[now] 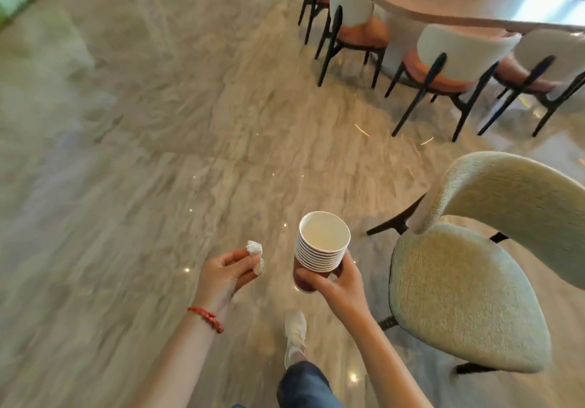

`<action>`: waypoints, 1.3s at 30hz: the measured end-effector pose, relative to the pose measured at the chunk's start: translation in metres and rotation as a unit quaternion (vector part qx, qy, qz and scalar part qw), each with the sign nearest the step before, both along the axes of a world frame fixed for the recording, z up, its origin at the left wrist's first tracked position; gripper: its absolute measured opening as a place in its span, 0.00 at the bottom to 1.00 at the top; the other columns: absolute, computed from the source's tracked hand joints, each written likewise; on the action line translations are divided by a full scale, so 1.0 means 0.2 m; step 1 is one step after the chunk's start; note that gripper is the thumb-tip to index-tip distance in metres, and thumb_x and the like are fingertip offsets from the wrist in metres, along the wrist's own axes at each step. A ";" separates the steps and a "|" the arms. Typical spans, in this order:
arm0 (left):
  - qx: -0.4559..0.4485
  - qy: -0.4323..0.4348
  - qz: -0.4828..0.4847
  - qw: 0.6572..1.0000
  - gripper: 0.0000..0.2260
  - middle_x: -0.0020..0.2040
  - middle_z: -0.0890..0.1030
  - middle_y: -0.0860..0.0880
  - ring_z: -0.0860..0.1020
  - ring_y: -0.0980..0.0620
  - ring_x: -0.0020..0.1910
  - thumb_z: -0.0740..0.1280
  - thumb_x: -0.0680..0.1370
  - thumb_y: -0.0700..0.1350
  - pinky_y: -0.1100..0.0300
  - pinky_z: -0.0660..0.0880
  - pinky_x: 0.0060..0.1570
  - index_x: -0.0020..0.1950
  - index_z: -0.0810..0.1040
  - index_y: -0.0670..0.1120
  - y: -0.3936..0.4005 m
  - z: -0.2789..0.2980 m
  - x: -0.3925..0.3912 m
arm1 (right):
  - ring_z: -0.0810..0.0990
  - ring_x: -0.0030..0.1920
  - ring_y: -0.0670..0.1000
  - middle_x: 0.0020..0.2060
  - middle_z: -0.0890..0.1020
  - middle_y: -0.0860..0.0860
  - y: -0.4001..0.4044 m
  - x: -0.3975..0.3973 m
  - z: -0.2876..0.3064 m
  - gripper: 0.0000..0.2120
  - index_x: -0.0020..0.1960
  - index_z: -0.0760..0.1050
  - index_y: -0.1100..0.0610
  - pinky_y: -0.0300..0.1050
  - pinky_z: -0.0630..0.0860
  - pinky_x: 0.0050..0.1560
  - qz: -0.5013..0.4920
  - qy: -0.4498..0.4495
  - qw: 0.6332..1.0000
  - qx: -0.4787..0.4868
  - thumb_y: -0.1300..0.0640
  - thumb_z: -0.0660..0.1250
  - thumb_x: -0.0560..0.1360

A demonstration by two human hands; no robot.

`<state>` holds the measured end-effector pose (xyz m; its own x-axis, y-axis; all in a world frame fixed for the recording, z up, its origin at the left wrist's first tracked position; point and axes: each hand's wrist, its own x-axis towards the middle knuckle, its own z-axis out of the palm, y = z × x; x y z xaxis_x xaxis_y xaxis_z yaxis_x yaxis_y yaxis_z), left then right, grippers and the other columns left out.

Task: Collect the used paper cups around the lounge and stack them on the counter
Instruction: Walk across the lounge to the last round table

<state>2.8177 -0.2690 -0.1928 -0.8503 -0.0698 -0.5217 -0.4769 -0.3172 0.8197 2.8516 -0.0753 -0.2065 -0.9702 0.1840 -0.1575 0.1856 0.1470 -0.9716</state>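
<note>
**Carrying the nested cups across the lounge**

In the head view, the right hand [335, 281] holds a stack of paper cups [319, 249] low in the middle of the picture, in the air above the marble floor [158, 170]. The fingers and thumb are curled around the lowest, reddish cup, so they are clamped on the stack. The left hand [228, 270] pinches a crumpled white tissue [255, 254] between thumb and bent fingers; it is just beside the stack but not touching it. A pale green armchair [468, 281] stands close on the right, and a round table [459, 5] with several chairs [449, 59] is farther away. No counter is visible, so I judge the step is carrying.

To do it well, the grip should stay low on the bottom cup and the walk should be smooth, passing wide of the armchair.

The stack's long axis is almost vertical, leaning a little to the upper right. The open mouth points up, toward the camera; the inside looks empty.
</note>
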 end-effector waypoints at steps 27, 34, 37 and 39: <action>-0.035 0.013 0.051 0.998 0.05 0.32 0.82 0.46 0.81 0.53 0.33 0.71 0.70 0.34 0.64 0.78 0.34 0.45 0.81 0.36 0.17 -0.19 -2.67 | 0.81 0.45 0.42 0.43 0.84 0.43 0.16 -2.79 -0.10 0.21 0.50 0.75 0.48 0.32 0.76 0.43 0.061 -0.008 0.998 -0.025 0.61 0.79 0.62; -0.047 0.025 0.027 0.998 0.05 0.30 0.82 0.50 0.81 0.56 0.33 0.71 0.70 0.35 0.64 0.79 0.37 0.45 0.81 0.36 0.05 -0.15 -3.58 | 0.82 0.47 0.46 0.44 0.84 0.48 0.08 -3.66 -0.03 0.21 0.52 0.75 0.52 0.38 0.78 0.47 0.035 -0.005 0.999 -0.034 0.64 0.78 0.64; -0.037 0.014 0.021 0.999 0.05 0.32 0.83 0.50 0.81 0.55 0.34 0.71 0.70 0.36 0.65 0.79 0.37 0.45 0.82 0.38 0.06 -0.16 -3.91 | 0.82 0.46 0.42 0.43 0.84 0.46 0.11 -3.95 -0.04 0.22 0.52 0.75 0.52 0.35 0.78 0.45 0.022 -0.008 0.999 -0.028 0.64 0.78 0.63; -0.030 0.011 0.012 0.999 0.02 0.32 0.83 0.49 0.82 0.55 0.34 0.71 0.70 0.36 0.65 0.78 0.36 0.42 0.82 0.39 0.09 -0.17 -4.13 | 0.82 0.46 0.43 0.44 0.84 0.47 0.14 -4.17 -0.06 0.22 0.52 0.75 0.52 0.35 0.78 0.44 0.015 -0.011 0.999 -0.029 0.64 0.78 0.63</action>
